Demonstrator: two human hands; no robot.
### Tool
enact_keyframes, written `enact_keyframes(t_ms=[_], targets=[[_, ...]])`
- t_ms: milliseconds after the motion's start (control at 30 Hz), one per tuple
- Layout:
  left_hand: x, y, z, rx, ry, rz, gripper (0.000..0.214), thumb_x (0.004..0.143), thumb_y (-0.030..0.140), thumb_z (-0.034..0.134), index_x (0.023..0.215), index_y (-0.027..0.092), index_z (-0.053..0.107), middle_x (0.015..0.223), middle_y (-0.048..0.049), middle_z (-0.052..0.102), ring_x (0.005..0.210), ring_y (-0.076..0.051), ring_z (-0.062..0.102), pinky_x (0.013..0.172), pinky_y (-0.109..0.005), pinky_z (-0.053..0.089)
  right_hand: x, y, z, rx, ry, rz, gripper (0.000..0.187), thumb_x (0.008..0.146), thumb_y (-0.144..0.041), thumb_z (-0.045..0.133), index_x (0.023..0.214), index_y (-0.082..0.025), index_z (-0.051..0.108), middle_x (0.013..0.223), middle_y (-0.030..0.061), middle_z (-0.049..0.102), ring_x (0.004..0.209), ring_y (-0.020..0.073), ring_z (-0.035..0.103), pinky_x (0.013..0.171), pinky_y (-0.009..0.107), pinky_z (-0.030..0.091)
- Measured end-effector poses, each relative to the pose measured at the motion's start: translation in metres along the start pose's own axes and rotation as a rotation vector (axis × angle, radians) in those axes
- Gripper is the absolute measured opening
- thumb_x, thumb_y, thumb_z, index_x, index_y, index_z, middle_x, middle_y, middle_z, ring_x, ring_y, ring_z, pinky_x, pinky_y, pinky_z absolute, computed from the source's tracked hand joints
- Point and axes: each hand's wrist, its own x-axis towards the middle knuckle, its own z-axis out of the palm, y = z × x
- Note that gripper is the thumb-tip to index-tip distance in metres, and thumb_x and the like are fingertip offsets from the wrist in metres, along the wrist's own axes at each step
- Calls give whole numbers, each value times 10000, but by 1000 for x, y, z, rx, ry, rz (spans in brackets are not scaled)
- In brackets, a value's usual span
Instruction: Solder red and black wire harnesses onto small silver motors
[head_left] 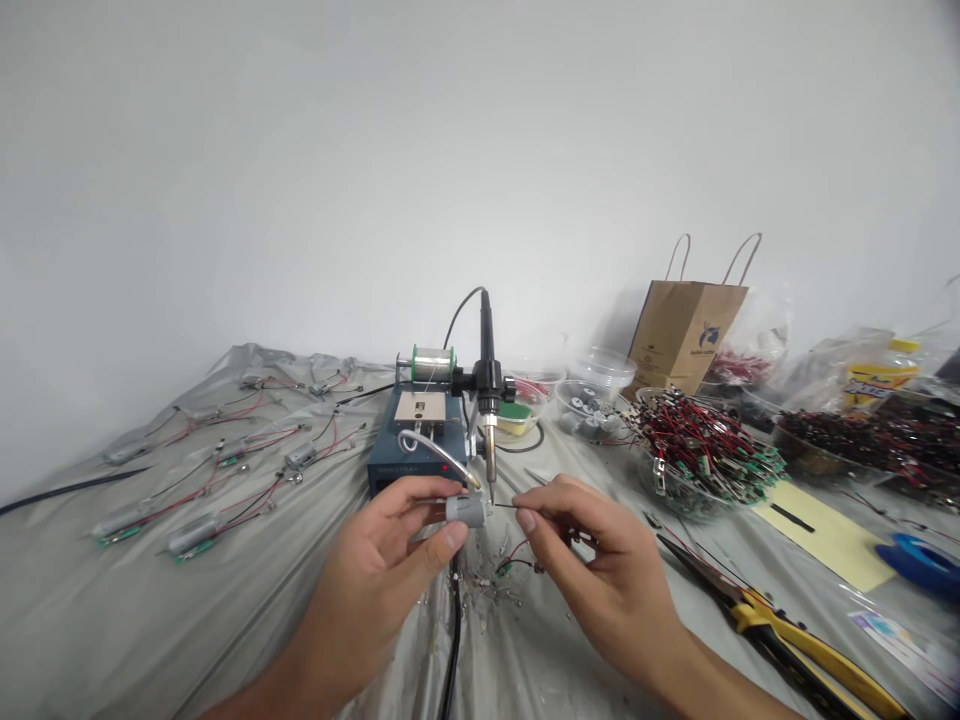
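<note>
Pinching a wire [504,506] beside a motor [465,510]

The left hand [379,570] curled around the grey motor at mid-frame; the right hand [596,575] pinched the thin wire just beside it. A soldering iron [488,400] stood at twelve o'clock, a paper bag [682,335] with an unreadable logo at two, yellow-handled pliers [795,640] at four.

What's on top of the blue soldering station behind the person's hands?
A solder spool, a square metal plate and a curved braided hose sit on it. The left hand, holding a small motor, covers the front edge of the blue soldering station, so that part cannot be seen.
</note>
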Motion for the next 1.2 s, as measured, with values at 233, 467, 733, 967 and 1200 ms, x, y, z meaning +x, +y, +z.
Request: enact_keyframes(t_ms=[233, 467, 733, 967, 1200], targets=[[-1, 2, -1, 19, 4, -17, 196, 904, 287, 776, 1084, 245, 709, 1062, -38, 807, 1100, -222, 706, 901, -269, 546, 1, -1, 1, 5, -2, 3, 134, 971, -204, 632, 910, -201, 751, 694, 4, 640, 598, 148, 556, 559, 281, 432], [-2, 1, -1, 7, 2, -14, 189, 903, 284, 775, 1078, 251, 712, 1062, -32, 805, 1110, -223, 702, 910, -274, 536, 1, -1, 0, 4, -3, -1, 133, 972, -212, 632, 916, -208, 753, 703, 8, 655, 604, 153, 559, 564, 283, 438], [-1, 1, 0, 7, 4, -16, 192, 900, 277, 773, 1076, 239, 706, 1058, -44, 805, 1138, -242, 697, 901, -290, 542, 1, -1, 1, 1, -4, -5, 135, 975, -207, 634, 911, -202, 753, 692, -3, 635, 601, 141, 555, 562, 271, 435], [-1, 1, -1, 15, -1, -20, 191, 905, 280, 773, 1078, 237, 705, 1061, -41, 799, 1129, -238, 697, 921, -297, 530, 1, -1, 1, 5, -4, 3, 134, 975, -203, 633, 916, -201, 753, 699, 0, 637, 608, 142, 557, 570, 276, 437], [0, -1, -1, 3, 8, -16, 203, 892, 292, 791, 1074, 240, 718, 1067, -34, 810, 1099, -218, 705, 909, -273, 535, -1, 1, 0, 5, -9, -3, 127, 972, -200, 636, 926, -201, 754, 697, -3, 637, 609, 139, 561, 564, 269, 435]])
